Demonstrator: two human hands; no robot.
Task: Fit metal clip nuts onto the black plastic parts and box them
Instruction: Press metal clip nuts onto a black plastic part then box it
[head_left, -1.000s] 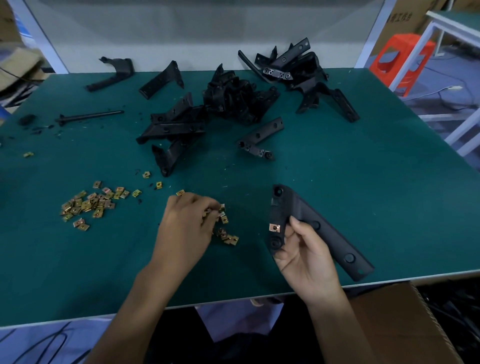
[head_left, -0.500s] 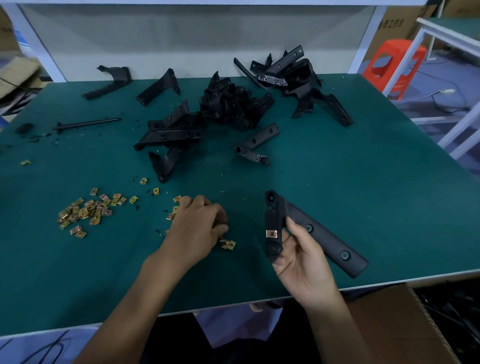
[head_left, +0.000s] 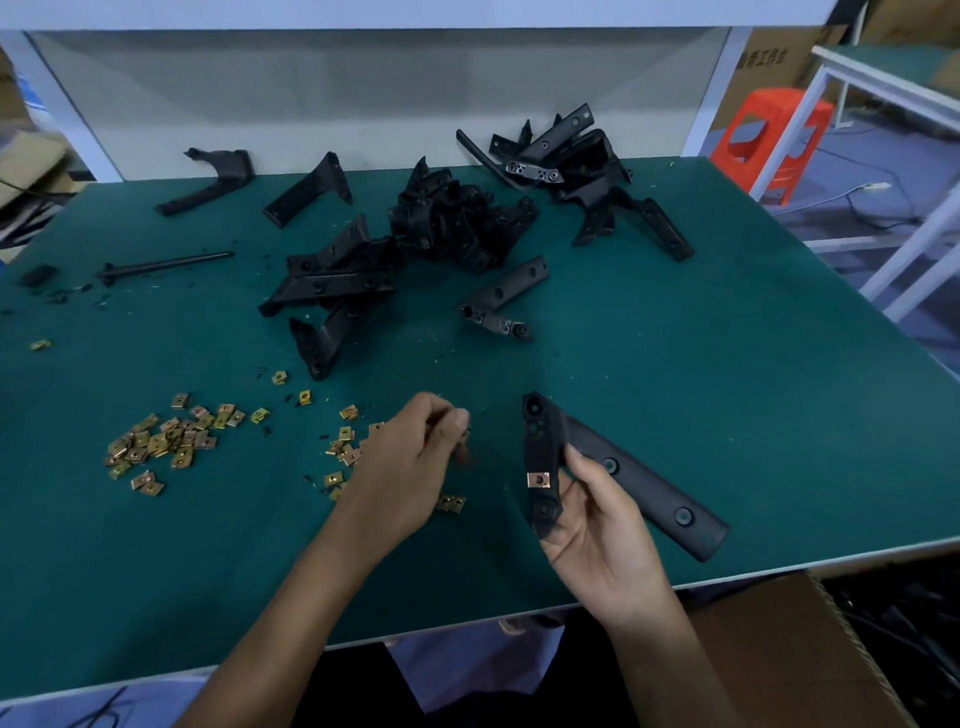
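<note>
The right hand (head_left: 597, 535) grips an L-shaped black plastic part (head_left: 639, 483) above the near edge of the green counter (head_left: 753, 405). Its thumb lies across the bend and its fingers curl behind the short arm, while the long arm slants away to the right. One copper-coloured clip nut (head_left: 538, 479) sits on the short arm, between two round holes. The left hand (head_left: 410, 462) hovers just left of the part, fingers bunched and curled at the tips. Something small and blurred shows under them, but I cannot tell whether it is held. Loose clip nuts (head_left: 156, 441) lie in a heap on the left of the counter, with a thinner scatter (head_left: 343, 452) beside the left wrist and a pair (head_left: 451, 503) under the hand. Farther back a pile of black parts (head_left: 457, 223) spreads across the middle, and a black rod (head_left: 166, 265) lies to the left. A cardboard box (head_left: 779, 649) stands below the near right corner.
</note>
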